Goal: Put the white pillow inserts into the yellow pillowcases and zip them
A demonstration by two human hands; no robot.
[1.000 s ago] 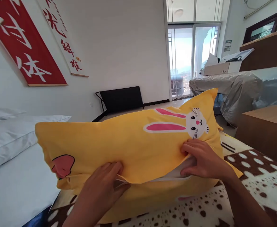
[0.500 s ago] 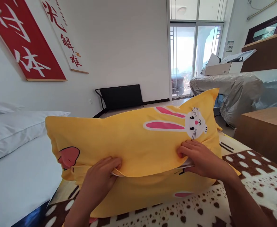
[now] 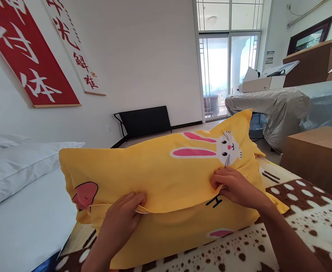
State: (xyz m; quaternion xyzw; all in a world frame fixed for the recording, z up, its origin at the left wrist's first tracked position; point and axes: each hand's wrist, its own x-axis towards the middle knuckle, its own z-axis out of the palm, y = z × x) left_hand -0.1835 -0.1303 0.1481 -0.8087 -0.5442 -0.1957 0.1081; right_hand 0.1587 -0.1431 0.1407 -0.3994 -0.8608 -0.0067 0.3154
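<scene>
A yellow pillow (image 3: pixel 160 173) with a white rabbit print lies across a brown-and-white spotted blanket (image 3: pixel 301 211). My left hand (image 3: pixel 123 215) pinches the overlapping flap of its case at the lower middle, fingers closed on the cloth edge. My right hand (image 3: pixel 233 187) grips the same flap further right, just below the rabbit's face, fingers curled over the fabric. A strawberry-like red print shows at the pillow's left end.
White pillows (image 3: pixel 18 166) and a white sheet lie on the left. A wooden cabinet (image 3: pixel 315 158) stands at right, with a plastic-covered table (image 3: pixel 281 105) and cardboard boxes behind it. A black folded frame (image 3: pixel 144 121) leans against the far wall beside a glass door.
The flap has been drawn down over the opening; the white inner pillow that showed a second ago is now covered. Both hands stayed on the flap edge.
</scene>
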